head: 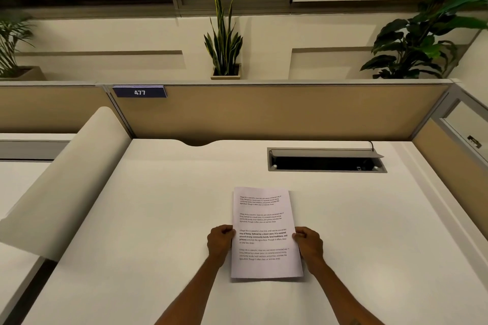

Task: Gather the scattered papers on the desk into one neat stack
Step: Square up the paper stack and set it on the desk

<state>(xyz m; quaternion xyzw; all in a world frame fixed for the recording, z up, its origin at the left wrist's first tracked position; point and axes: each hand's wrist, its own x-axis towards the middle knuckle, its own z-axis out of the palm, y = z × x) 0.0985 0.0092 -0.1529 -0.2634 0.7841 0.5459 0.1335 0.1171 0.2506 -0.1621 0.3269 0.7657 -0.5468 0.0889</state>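
The papers (265, 232) look like they are already in one stack, so the job seems close to its end, at the part where the edges get squared up. No loose sheets show anywhere else on the desk (158, 206). The stack lies in front of the open cable box (326, 160), on the side nearer the person, and well apart from it. The top sheet has four blocks of print. The left hand (220, 241) is closed on the left long edge of the stack, and the right hand (309, 243) is closed on the right long edge. Both hands pinch at about the same spot, a bit below the middle of the page, so the stack sits right between them. The far end of the stack points toward the cable box, and the near end pokes out past the hands toward the person. The edges look mostly even, though the sheets under the top one are too thin to count. Next, I think the hands should press in or tap the stack so every edge lines up. Then they should let go softly, so no sheet slides out.
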